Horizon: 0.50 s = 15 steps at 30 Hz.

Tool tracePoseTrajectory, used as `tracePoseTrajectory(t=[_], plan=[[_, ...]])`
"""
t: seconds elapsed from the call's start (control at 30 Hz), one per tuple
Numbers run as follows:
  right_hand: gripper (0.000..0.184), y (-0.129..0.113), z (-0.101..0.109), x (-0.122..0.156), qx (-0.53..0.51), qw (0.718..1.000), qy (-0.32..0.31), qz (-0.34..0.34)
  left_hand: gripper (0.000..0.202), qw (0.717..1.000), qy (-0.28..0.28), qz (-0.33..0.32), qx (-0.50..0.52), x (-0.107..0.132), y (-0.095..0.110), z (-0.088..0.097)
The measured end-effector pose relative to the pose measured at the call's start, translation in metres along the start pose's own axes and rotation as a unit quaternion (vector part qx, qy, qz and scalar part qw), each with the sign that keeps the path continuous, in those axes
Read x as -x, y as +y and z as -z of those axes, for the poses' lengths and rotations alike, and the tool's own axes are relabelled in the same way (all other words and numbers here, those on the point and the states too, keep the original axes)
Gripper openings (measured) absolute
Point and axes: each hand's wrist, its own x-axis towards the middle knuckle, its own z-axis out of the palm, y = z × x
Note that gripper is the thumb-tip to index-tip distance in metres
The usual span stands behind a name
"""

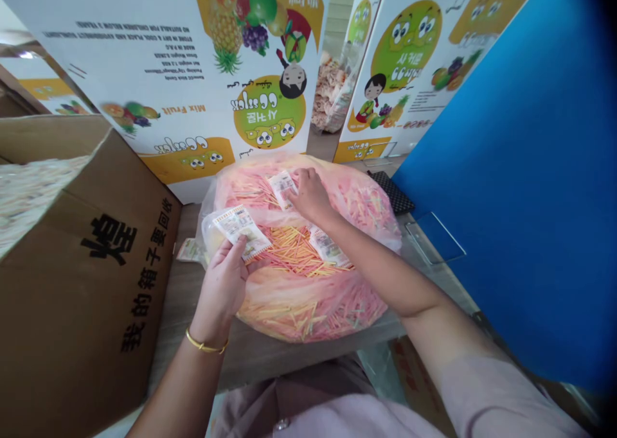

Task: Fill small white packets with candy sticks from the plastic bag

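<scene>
A big clear plastic bag [299, 325] full of thin pink, yellow and orange sticks lies open on the table. My left hand [227, 276] pinches a small printed packet [236, 223] at its lower edge, above the left side of the bag. Over the bag's far side, my right hand [312, 197] is closed on the right edge of another printed packet [280, 184]. Partly under my right forearm, more printed packets [328, 246] rest on the loose sticks [292, 248]. What is inside the packets cannot be made out.
An open brown carton [120, 245] with many packets stands at the left. Printed white cartons [193, 59] rise behind the bag. A blue panel [506, 187] borders the right, near a wire frame [436, 237] and a dark textured object [393, 192]. Another packet [189, 250] lies left of the bag.
</scene>
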Motion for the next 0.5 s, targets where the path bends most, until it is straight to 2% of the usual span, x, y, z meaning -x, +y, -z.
tracePoseTrajectory(t=[0.13,0.2,0.27,0.3,0.33,0.4,0.47,0.5], plan=[[0.043,-0.003,0.012,0.003,0.019,0.997,-0.07,-0.002,0.034,1.0,0.001,0.001,-0.017,0.005,-0.001,0.0],[0.037,-0.007,0.025,0.006,0.014,0.999,-0.049,-0.001,0.036,1.0,-0.001,-0.009,-0.029,0.007,-0.001,0.002],[0.024,-0.014,0.042,0.016,-0.004,0.999,-0.02,0.03,0.036,0.999,-0.002,-0.015,-0.046,0.01,-0.001,0.005],[0.019,-0.017,0.05,0.025,-0.015,0.998,-0.026,0.051,0.035,0.999,0.002,-0.018,-0.05,0.013,0.0,0.007],[0.018,-0.02,0.057,0.036,-0.021,0.996,-0.052,0.069,0.035,0.998,0.009,-0.022,-0.051,0.017,0.0,0.009],[0.022,-0.025,0.067,0.061,-0.015,0.982,-0.155,0.108,0.035,0.998,0.021,-0.031,-0.044,0.024,0.001,0.013],[0.022,-0.027,0.067,0.086,0.01,0.954,-0.262,0.148,0.037,0.998,0.018,-0.046,-0.04,0.03,0.001,0.015],[0.021,-0.028,0.063,0.097,0.025,0.941,-0.295,0.162,0.038,0.998,0.013,-0.053,-0.041,0.032,0.0,0.016]])
